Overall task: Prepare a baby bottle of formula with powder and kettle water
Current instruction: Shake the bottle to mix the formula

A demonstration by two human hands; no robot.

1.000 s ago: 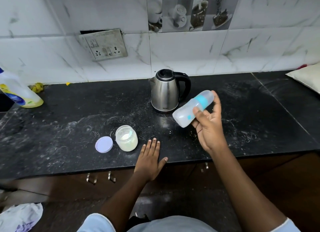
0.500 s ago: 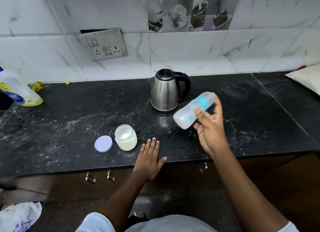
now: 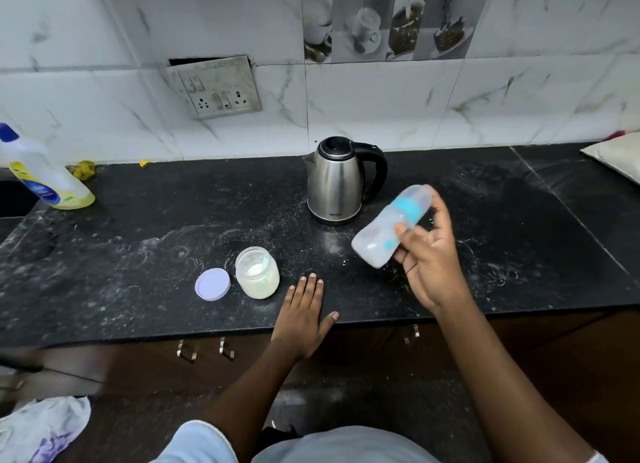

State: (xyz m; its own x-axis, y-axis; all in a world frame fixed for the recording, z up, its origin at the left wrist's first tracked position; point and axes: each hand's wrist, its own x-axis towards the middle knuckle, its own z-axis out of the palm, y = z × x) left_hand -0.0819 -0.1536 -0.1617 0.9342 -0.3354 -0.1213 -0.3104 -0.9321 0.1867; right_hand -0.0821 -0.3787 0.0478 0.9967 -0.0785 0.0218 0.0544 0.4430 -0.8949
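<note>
My right hand (image 3: pixel 429 254) grips a baby bottle (image 3: pixel 388 227) with a blue collar, tilted with its capped top pointing up and away, held above the black counter (image 3: pixel 138 254) to the right of the kettle. The bottle looks blurred. The steel kettle (image 3: pixel 337 182) with a black handle stands at the back centre, lid shut. An open glass jar of white powder (image 3: pixel 257 277) with a scoop inside stands near the front edge, its lilac lid (image 3: pixel 212 284) lying flat to its left. My left hand (image 3: pixel 304 310) rests flat on the counter edge, fingers spread, right of the jar.
A cleaner bottle (image 3: pixel 41 175) with a yellow label stands at the far left beside a dark sink edge. A wall socket plate (image 3: pixel 216 86) sits above the counter. A pale cushion (image 3: pixel 616 157) lies at the far right. Cupboard handles (image 3: pixel 204 350) are below the counter edge.
The bottle in my right hand has shifted slightly down and right while staying tilted, and is now blurred. My left hand, the jar, lid and kettle have not moved.
</note>
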